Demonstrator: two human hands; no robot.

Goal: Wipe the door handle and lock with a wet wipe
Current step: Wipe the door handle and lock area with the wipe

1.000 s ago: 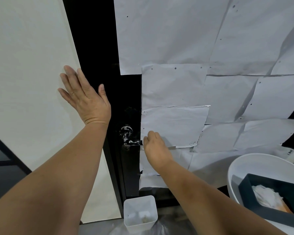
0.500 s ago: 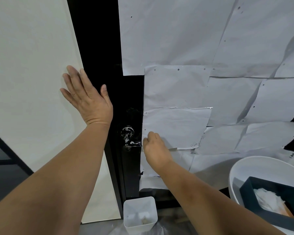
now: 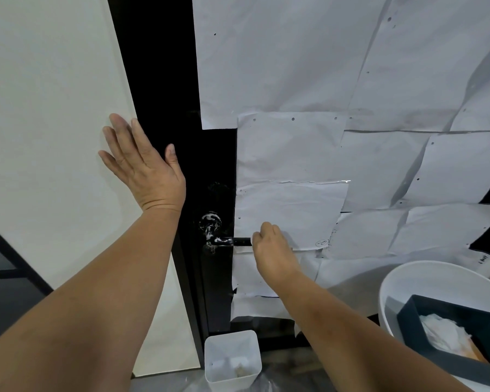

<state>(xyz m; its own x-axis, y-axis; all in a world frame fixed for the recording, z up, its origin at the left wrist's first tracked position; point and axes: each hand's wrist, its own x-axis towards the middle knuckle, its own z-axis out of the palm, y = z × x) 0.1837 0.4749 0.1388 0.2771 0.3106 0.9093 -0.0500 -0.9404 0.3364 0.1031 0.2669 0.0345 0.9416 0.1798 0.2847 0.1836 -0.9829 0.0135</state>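
Handle (image 3: 228, 241) horizontal, pointing right, right hand (image 3: 272, 250) fingers curled round its end; left hand (image 3: 146, 168) fingers flat.

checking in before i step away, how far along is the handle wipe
Done: nothing visibly; white smears still cover the lock and inner handle. In hand: right hand grips the handle's end, no wipe visible in it; left hand braces flat on the wall. Left: wiping handle and lock.

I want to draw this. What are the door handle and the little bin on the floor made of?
The door handle looks like black metal: thin, hard bar, smeared with white foam or paint, though coated plastic is possible. The little bin looks like frosted white plastic: light shows through its walls, and its corners are rounded.
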